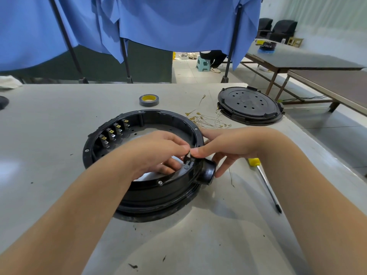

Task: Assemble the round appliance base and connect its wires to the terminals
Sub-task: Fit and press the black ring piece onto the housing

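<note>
Both hands are working on one round black base (151,187) sitting mid-surface (49,116): left hand (158,149) and right hand (228,145) are pinching one small black clip (187,156) at its rim. Four terminals (114,132) inside, loose wires (206,120) beyond, one lid (248,104), one tape roll (149,100), one screwdriver (266,183)

Round black base ring (174,181): glossy plastic.
Brass-coloured terminals (115,132): shiny metal.
Grey table (59,108): matt, smooth.
Blue curtain (158,22): cloth.

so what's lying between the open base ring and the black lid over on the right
In the head view, a loose bundle of wires with gold terminals lies on the table between the base ring and the lid.
</note>
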`<action>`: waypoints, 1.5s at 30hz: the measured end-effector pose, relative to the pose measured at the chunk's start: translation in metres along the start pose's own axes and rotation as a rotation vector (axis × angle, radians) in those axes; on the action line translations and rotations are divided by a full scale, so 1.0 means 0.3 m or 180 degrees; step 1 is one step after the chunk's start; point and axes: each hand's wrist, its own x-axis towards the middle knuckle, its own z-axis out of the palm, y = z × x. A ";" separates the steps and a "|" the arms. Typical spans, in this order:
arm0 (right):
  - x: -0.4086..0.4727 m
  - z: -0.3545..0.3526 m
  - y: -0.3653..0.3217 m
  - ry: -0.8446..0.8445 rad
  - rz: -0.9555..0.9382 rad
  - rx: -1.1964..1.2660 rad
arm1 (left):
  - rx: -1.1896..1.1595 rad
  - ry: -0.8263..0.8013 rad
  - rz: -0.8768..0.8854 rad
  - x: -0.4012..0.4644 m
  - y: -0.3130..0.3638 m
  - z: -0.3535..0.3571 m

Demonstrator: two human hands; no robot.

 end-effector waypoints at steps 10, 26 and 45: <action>-0.010 0.004 -0.010 0.0010 0.0024 -0.0120 | 0.0051 -0.0026 0.0032 0.013 -0.006 0.003; -0.011 0.008 -0.025 0.0209 0.0157 -0.0167 | 0.0401 0.0043 0.0021 0.010 0.010 0.012; -0.016 0.004 -0.045 0.0147 0.0472 -0.0466 | 0.0398 -0.0058 -0.0075 0.013 0.035 0.013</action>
